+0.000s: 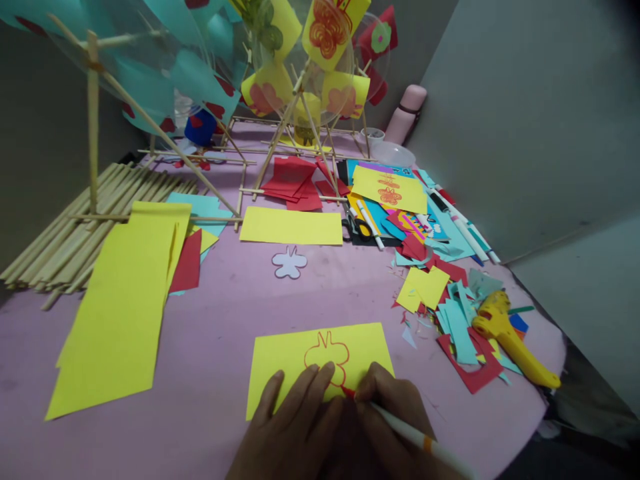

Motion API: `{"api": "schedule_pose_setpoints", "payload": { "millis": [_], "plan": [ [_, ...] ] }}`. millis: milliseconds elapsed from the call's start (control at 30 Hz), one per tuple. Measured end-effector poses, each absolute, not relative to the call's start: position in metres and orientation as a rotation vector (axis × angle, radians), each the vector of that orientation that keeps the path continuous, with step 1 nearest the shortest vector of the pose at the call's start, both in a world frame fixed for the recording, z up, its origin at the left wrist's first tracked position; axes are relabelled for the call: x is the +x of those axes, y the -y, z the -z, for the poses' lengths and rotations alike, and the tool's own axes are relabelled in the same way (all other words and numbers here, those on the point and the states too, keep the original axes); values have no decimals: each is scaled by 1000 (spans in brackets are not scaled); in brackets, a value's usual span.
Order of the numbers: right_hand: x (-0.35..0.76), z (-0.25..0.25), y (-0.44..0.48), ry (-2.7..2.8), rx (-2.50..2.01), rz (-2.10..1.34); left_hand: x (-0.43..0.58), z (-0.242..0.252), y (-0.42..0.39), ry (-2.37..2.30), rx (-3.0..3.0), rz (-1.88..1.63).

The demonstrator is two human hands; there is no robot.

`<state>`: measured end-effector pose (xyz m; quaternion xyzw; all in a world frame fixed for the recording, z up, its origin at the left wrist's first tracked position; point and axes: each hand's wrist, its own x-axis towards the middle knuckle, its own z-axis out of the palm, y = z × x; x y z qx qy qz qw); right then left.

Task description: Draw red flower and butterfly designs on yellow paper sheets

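Note:
In the head view my right hand (395, 420) grips a white marker (415, 437) with a red tip. That tip touches a yellow paper sheet (280, 350) on the table, at the lower edge of a red butterfly outline (347, 350). Fingers apart, my left hand (295, 427) lies flat on the same sheet and covers part of the drawing. Beyond the sheet lies a small white butterfly cutout (289, 263). Farther back is a plain yellow strip (291, 227).
Left are yellow sheets (115, 307) and wooden sticks (75, 233). Right lie a yellow glue gun (515, 340), paper scraps (460, 327) and black scissors (360, 230). Stick frames (305, 113) with decorated paper stand behind, near a pink bottle (406, 115). A wall (525, 133) borders the right.

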<state>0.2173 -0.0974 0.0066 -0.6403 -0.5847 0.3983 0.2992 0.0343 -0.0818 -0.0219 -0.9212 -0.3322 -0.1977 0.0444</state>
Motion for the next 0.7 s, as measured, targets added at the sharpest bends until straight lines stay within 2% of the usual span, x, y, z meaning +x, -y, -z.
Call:
{"api": "schedule_pose_setpoints", "payload": {
  "millis": [300, 467, 700],
  "plan": [
    [214, -15, 104, 1569, -1727, -902, 37, 26, 82, 1048, -2755, 701],
    [211, -21, 99, 1695, -1736, -961, 33, 30, 83, 1023, -2777, 559],
    [212, -24, 91, 1756, -1762, -1057, 39, 41, 88, 1150, -2748, 752]
  ]
}}
